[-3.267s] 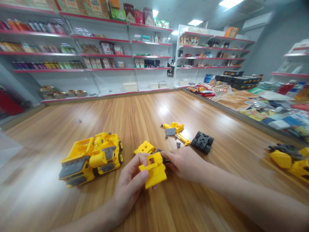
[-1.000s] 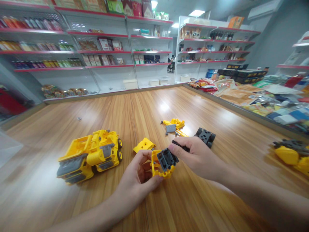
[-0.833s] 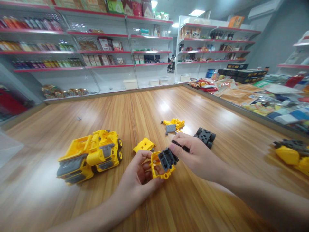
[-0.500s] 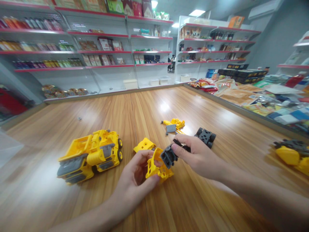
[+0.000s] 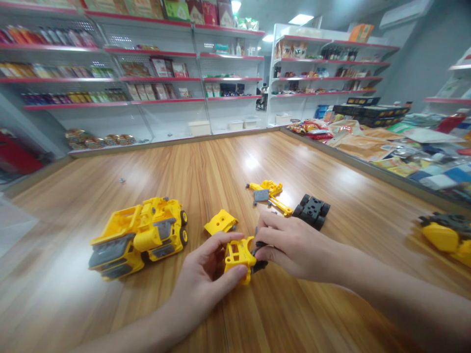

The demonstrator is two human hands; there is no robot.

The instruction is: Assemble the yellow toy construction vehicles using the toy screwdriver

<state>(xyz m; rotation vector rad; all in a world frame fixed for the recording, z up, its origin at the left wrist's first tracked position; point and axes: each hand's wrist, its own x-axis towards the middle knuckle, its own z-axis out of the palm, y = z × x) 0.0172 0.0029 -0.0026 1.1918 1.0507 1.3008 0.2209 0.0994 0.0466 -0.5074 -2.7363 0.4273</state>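
Note:
My left hand [image 5: 206, 277] is closed on a yellow toy cab piece [image 5: 237, 254], held low over the wooden table [image 5: 294, 314]. My right hand [image 5: 290, 245] pinches a dark grey part [image 5: 259, 264] against the right side of that yellow piece. Just behind my hands lies a flat yellow plate [image 5: 221, 222]. A yellow arm piece with a grey block [image 5: 268, 192] and a black wheeled chassis [image 5: 312, 211] lie further back on the right. A built yellow toy truck [image 5: 138, 238] stands to the left.
Another yellow and grey toy [image 5: 447, 235] sits at the right table edge. Packaged goods [image 5: 386, 142] cover the counter beyond the right edge. Store shelves [image 5: 147, 83] line the back. A small dark bit [image 5: 121, 180] lies far left on the table.
Both hands lowered toward the table. The yellow piece turned over in my left hand, and the grey part, earlier seated in its open frame, is now mostly hidden beneath my right fingers.

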